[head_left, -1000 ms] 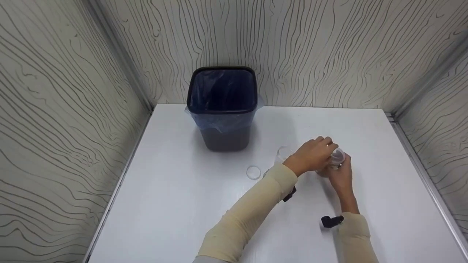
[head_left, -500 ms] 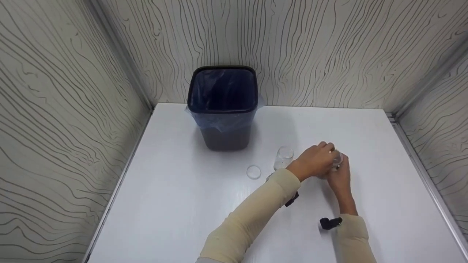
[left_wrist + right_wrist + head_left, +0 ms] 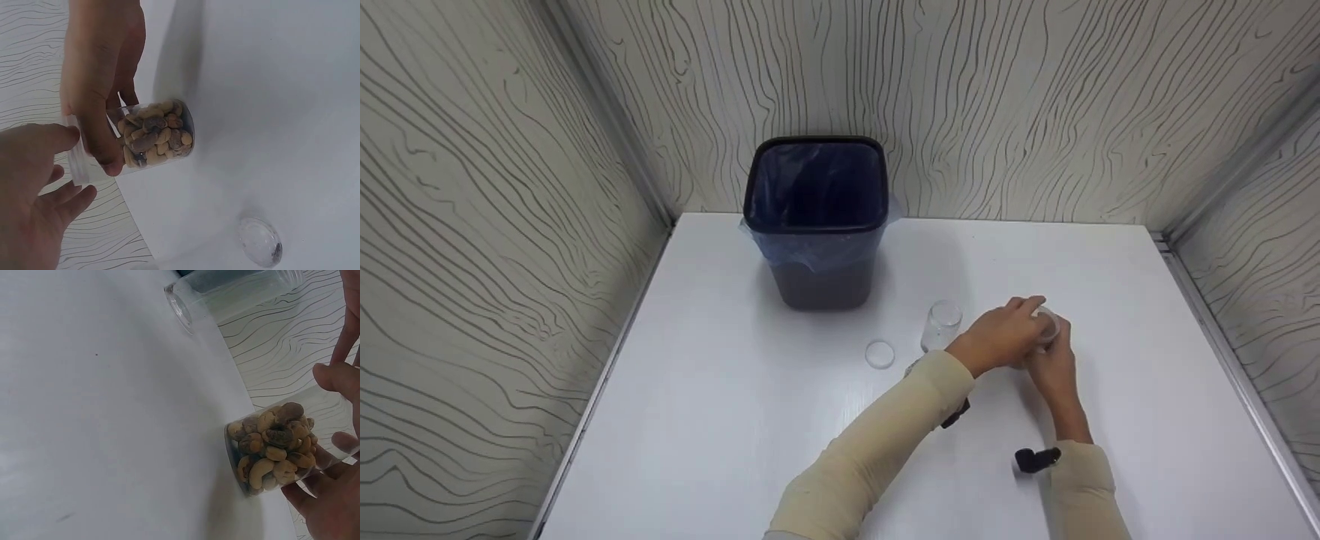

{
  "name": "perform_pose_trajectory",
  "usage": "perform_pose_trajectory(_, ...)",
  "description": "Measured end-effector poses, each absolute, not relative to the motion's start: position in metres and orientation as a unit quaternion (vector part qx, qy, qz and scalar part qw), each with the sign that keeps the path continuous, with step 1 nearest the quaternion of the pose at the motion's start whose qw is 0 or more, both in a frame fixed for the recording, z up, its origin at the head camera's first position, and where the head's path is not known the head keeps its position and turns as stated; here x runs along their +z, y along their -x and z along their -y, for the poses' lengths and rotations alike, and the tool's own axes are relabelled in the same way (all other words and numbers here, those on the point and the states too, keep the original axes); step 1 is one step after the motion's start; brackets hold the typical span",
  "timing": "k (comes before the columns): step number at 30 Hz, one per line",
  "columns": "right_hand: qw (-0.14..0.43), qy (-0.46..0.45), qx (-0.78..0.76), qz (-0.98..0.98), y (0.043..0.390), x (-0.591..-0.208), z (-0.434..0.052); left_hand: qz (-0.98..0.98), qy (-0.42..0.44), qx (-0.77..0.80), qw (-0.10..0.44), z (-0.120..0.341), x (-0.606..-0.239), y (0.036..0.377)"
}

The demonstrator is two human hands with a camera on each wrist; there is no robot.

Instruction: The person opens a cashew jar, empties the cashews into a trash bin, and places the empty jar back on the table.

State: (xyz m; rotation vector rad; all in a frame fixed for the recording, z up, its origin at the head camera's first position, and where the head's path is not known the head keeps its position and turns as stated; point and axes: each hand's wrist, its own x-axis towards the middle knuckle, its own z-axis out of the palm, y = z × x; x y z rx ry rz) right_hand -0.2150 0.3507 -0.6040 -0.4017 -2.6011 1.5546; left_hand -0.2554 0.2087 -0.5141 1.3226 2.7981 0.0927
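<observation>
A clear jar of cashews (image 3: 157, 138) stands right of the table's centre. My right hand (image 3: 1055, 367) grips its body from the near side, and in the left wrist view its fingers (image 3: 98, 112) wrap the wall. My left hand (image 3: 1003, 335) reaches across and closes round the jar's pale lid (image 3: 75, 163), thumb on one side and fingers on the other. From the right wrist view the nuts (image 3: 275, 450) show through the glass, with my right hand (image 3: 329, 498) behind them.
An empty clear jar (image 3: 942, 325) stands just left of my hands, with a loose clear lid (image 3: 880, 353) lying beside it. A black bin (image 3: 816, 217) with a blue liner stands at the back of the white table (image 3: 720, 420). Patterned walls close in three sides.
Both hands and the jar have sunk slightly toward the table. The left hand now covers the lid more fully. The empty jar, the loose lid and the bin have not moved.
</observation>
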Motion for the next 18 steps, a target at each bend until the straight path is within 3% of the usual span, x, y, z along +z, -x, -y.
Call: perform_pose_trajectory(18,0.058,0.117,0.507,0.852,0.2167,-0.6042,-0.3484,-0.903,-0.429,-0.014,-0.023,-0.2049,-0.5207,0.2555)
